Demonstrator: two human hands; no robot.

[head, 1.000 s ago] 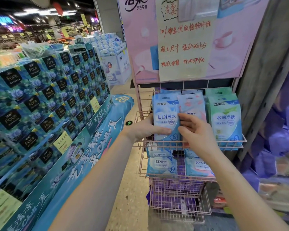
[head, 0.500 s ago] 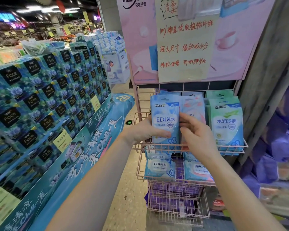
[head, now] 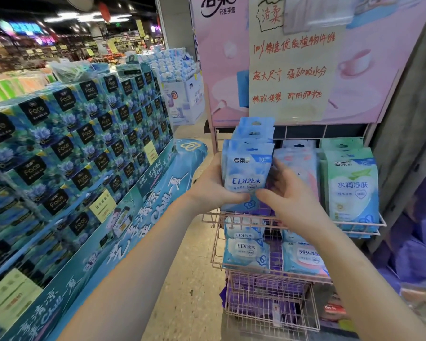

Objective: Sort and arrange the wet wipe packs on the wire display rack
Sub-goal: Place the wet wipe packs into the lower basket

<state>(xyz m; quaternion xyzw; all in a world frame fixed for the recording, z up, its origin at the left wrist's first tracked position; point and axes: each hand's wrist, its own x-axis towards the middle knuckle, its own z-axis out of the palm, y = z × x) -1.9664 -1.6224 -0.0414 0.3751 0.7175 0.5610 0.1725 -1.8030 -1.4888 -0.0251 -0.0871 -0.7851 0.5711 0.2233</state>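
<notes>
We hold a stack of blue wet wipe packs (head: 247, 172), printed "EDI", upright at the left end of the top shelf (head: 359, 223) of the pink wire display rack (head: 268, 313). The bottom edge of the stack sits at the shelf's front rail; we cannot tell whether it rests on the wire. A few more blue packs stand up behind the front one, their hang tabs showing above it.

Our left hand (head: 213, 190) grips the stack from its left side, thumb across the lower front. Our right hand (head: 284, 194) clasps it from the right, thumb on the lower front corner and fingers curled around the right edge.

Just beside the stack, in the middle of the same shelf, stand the pink packs (head: 299, 166), partly behind our right hand. At the shelf's right end stand the green packs (head: 352, 188), upright against the front rail.

On the shelf below, more blue EDI packs (head: 246, 252) stand at the left and packs marked "999" (head: 305, 257) next to them. Above the rack hangs a pink poster board (head: 219, 70) with a handwritten sign (head: 290, 65). Well to the left rises a display of blue tissue boxes (head: 84, 134).
</notes>
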